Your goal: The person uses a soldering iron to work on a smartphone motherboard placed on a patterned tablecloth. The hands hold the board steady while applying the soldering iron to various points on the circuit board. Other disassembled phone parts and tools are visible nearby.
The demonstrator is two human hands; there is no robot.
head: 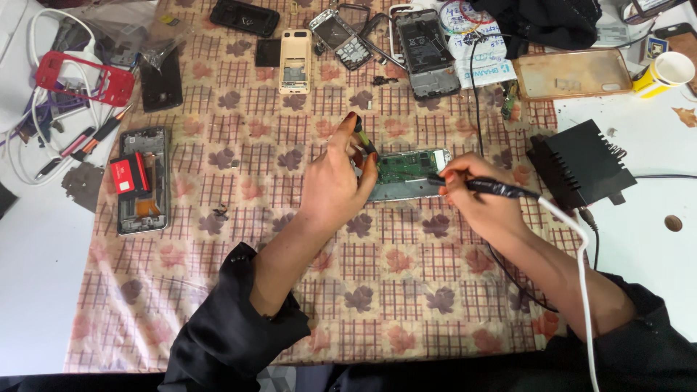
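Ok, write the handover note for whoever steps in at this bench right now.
Left hand: steadies the opened phone at its left end and pinches a thin dark tool above it.
Right hand: grips a black soldering-type pen with a white cable, tip at the phone's right end.
The phone lies mid-cloth with its green circuit board exposed.
Black power unit sits to the right.
Done: the phone is open.
Left: board work; whether the tip touches, I cannot tell.

Yellow cup (666, 72) — red casing (86, 78) (opposite corners).
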